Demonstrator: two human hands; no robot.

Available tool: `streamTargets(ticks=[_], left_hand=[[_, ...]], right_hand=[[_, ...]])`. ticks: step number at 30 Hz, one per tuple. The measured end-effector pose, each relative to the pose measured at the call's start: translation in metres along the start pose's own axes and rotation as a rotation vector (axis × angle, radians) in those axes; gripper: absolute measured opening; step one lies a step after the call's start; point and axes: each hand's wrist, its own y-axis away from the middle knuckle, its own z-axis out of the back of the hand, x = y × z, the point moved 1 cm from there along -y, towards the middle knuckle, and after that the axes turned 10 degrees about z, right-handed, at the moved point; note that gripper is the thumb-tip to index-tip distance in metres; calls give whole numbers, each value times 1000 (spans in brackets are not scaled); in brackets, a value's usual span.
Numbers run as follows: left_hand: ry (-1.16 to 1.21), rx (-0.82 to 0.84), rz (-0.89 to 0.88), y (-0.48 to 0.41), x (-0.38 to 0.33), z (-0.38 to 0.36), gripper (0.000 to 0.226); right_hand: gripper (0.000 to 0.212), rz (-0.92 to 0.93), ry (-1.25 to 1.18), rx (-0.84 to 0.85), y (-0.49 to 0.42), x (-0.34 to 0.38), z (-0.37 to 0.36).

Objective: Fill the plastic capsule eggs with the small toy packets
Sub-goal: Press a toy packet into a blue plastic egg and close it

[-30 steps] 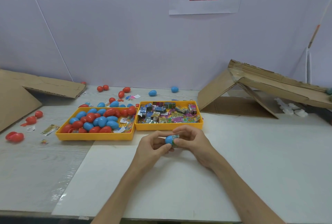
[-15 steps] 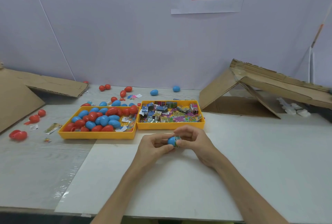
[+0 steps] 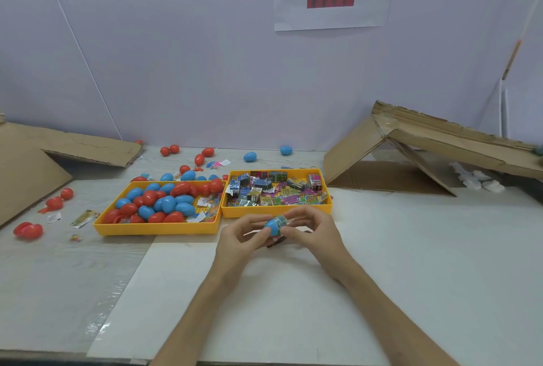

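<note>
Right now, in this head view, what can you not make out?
Head view:
How deep the toy packet sits in the blue capsule egg: covered by left hand and right hand.
Print on packets in right yellow tray: too small.
Text in red bar on wall sign: blurred.
End of cardboard ramp: cut by right edge.

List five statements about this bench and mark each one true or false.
1. The left hand and right hand both hold a blue egg with a packet poking out of it. True.
2. The egg tray and the packet tray sit side by side beyond the hands. True.
3. The packet tray is to the left of the egg tray. False: it is to the right.
4. The egg tray holds only blue eggs. False: it holds red and blue ones mixed.
5. Loose eggs lie on the table outside the trays. True.
</note>
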Motion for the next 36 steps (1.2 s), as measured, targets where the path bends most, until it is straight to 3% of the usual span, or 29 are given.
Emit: streamTargets(ticks=[5,14,27,31,36], left_hand=[[-9,-52,5,0,-3,1,33],[61,-92,-25,1,-3,-2,17],[-74,-314,-300,16,-6,-18,39],[-23,-373,-294,14,-8,-31,39],[182,-375,-165,1,-15,-65,33]], right_hand=[[18,209,245,-83,4,1,-10],[36,503,443,-14,10,6,-20],[39,591,475,-164,13,10,-29],[40,607,455,-190,12,10,-28],[40,535,410,-313,7,10,-14]])
